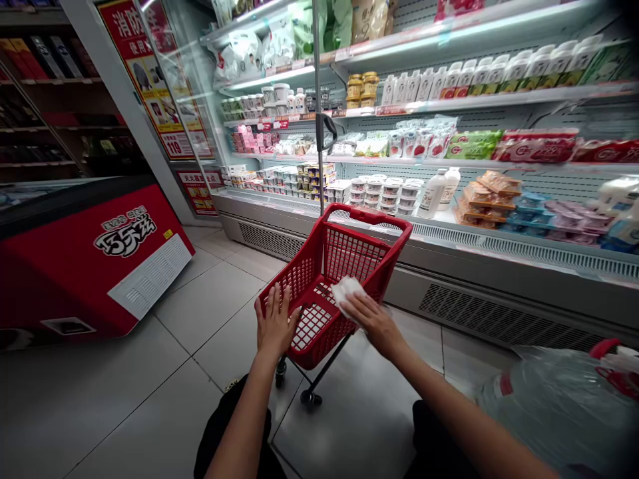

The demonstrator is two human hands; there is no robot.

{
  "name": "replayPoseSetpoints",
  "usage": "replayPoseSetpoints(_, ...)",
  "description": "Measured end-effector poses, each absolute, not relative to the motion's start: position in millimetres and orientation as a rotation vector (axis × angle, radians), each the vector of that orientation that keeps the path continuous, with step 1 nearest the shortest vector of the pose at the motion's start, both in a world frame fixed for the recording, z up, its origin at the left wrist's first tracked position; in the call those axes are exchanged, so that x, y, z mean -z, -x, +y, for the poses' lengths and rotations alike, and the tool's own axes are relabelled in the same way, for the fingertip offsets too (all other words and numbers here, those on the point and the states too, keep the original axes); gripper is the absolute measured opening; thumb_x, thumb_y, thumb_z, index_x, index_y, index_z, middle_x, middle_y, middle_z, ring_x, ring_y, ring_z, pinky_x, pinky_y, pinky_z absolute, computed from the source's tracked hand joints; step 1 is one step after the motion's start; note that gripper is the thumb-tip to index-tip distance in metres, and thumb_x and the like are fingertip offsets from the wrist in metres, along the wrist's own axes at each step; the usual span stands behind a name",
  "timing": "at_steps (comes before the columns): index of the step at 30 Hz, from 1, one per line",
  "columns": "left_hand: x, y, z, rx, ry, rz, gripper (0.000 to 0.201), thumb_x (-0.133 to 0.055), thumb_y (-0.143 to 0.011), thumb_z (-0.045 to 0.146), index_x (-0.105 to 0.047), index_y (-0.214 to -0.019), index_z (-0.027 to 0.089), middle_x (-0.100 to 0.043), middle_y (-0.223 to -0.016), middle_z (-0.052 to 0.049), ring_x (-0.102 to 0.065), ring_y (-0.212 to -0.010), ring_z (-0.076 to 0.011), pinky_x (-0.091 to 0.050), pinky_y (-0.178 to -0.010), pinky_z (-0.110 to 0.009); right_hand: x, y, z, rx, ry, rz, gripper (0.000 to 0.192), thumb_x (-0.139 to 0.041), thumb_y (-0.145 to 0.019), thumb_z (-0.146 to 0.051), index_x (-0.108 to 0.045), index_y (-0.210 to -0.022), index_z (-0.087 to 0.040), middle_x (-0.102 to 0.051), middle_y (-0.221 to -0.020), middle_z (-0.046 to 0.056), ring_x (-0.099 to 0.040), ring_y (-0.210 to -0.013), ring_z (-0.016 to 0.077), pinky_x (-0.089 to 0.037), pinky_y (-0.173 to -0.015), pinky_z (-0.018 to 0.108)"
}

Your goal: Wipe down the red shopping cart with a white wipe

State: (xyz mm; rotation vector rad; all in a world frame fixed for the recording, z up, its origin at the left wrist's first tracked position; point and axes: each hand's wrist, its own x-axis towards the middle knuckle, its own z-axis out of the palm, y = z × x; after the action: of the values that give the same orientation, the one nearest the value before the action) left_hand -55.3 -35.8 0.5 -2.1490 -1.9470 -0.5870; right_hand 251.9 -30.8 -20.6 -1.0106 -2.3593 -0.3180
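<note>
A red plastic shopping cart point(312, 359) on small black wheels stands in front of me, and its perforated basket holds no goods that I can see. My left hand point(275, 322) lies at the cart's near left rim with its fingers spread. In my right hand point(372, 319) is a crumpled white cloth or tissue point(347, 290), pressed under the fingers near the cart's right rim. The right fingertips and the cloth are a little blurred. Whether the cloth touches the rim or the inner wall is hard to tell.
Behind the cart runs an open refrigerated display point(439, 239) with yogurt tubs, bottles and packs on several shelves. A glass door edge with a black handle point(327, 133) rises there. A red freezer point(130, 259) stands left. Large clear water bottles point(559, 399) stand at the lower right.
</note>
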Motion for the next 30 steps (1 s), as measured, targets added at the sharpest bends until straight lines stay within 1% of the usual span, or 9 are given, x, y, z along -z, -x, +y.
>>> replayPoseSetpoints(4,1.4,15.0,-54.9,0.657,2.224,-1.852,0.066,-0.026,-0.108,0.052,-0.007,-0.166,0.027,-0.019,-0.172,-0.007,-0.017,-0.159,-0.0244,-0.011,-0.129,-0.056,28.6,-211.0,-65.4,0.249,0.772,-2.475,0.072,-0.039,-0.096,0.000,-0.030,-0.163,-0.026,-0.042,-0.162,0.001,-0.029,-0.155,0.0201,-0.036,-0.125,0.044)
replayPoseSetpoints(7,1.6,5.3,-64.0,0.643,2.241,-1.816,0.071,-0.028,-0.107,0.056,-0.003,-0.166,0.026,-0.020,-0.172,-0.006,-0.019,-0.159,-0.0240,-0.013,-0.129,-0.054,26.2,-214.2,-64.4,0.208,0.689,-2.499,0.070,-0.039,-0.098,-0.002,-0.028,-0.163,-0.026,-0.047,-0.159,0.002,-0.033,-0.153,0.0181,-0.036,-0.125,0.044)
replayPoseSetpoints(10,-0.5,14.8,-64.8,0.599,2.254,-1.797,0.075,-0.030,-0.106,0.060,-0.001,-0.166,0.027,-0.020,-0.172,-0.006,-0.019,-0.159,-0.0243,-0.012,-0.129,-0.055,17.5,-249.7,-38.9,0.214,0.804,-2.421,0.072,-0.035,-0.098,0.000,-0.027,-0.163,-0.030,-0.048,-0.158,0.002,-0.037,-0.151,0.0167,-0.034,-0.125,0.046)
replayPoseSetpoints(14,-5.4,29.3,-60.4,0.564,2.305,-1.706,0.073,-0.032,-0.106,0.058,-0.003,-0.166,0.028,-0.020,-0.172,-0.004,-0.020,-0.159,-0.0229,-0.011,-0.130,-0.052,8.1,-279.9,-12.8,0.235,0.962,-2.311,0.073,-0.037,-0.097,0.000,-0.029,-0.163,-0.029,-0.046,-0.160,0.005,-0.037,-0.151,0.0196,-0.033,-0.125,0.049)
replayPoseSetpoints(18,-9.1,35.2,-58.7,0.510,2.408,-1.491,0.067,-0.036,-0.107,0.051,-0.011,-0.166,0.033,-0.019,-0.172,0.000,-0.022,-0.158,-0.0214,-0.010,-0.131,-0.048,12.6,-240.5,-30.4,0.186,0.933,-2.322,0.075,-0.041,-0.092,0.002,-0.034,-0.161,-0.024,-0.050,-0.157,0.007,-0.040,-0.150,0.0205,-0.037,-0.123,0.049)
replayPoseSetpoints(21,-10.3,38.5,-60.8,0.457,2.478,-1.341,0.065,-0.038,-0.108,0.045,-0.010,-0.166,0.031,-0.023,-0.171,0.000,-0.021,-0.158,-0.0193,-0.006,-0.132,-0.045,18.5,-205.4,-45.9,0.122,0.803,-2.408,0.075,-0.042,-0.091,0.002,-0.036,-0.160,-0.025,-0.054,-0.155,0.005,-0.042,-0.148,0.0182,-0.038,-0.123,0.045)
replayPoseSetpoints(25,-11.7,40.5,-65.0,0.432,2.481,-1.313,0.066,-0.036,-0.109,0.039,-0.004,-0.166,0.029,-0.024,-0.170,0.000,-0.022,-0.158,-0.0185,0.003,-0.131,-0.046,10.3,-220.5,-22.6,0.159,0.806,-2.402,0.068,-0.045,-0.094,-0.003,-0.043,-0.157,-0.027,-0.058,-0.151,0.004,-0.048,-0.144,0.0188,-0.034,-0.125,0.047)
replayPoseSetpoints(28,-12.8,40.4,-66.0,0.429,2.466,-1.354,0.064,-0.034,-0.109,0.035,-0.003,-0.166,0.032,-0.024,-0.170,0.001,-0.023,-0.157,-0.0186,0.004,-0.131,-0.048,-6.6,-261.1,14.0,0.248,1.014,-2.299,0.057,-0.046,-0.096,-0.008,-0.053,-0.149,-0.025,-0.063,-0.145,0.007,-0.050,-0.142,0.0225,-0.033,-0.125,0.051)
replayPoseSetpoints(30,-12.8,42.8,-64.8,0.426,2.461,-1.384,0.063,-0.032,-0.110,0.034,-0.003,-0.165,0.032,-0.023,-0.170,0.002,-0.022,-0.158,-0.0186,0.003,-0.131,-0.049,-15.6,-279.9,30.3,0.277,1.098,-2.302,0.051,-0.046,-0.097,-0.011,-0.057,-0.145,-0.024,-0.066,-0.141,0.007,-0.053,-0.139,0.0226,-0.030,-0.126,0.052)
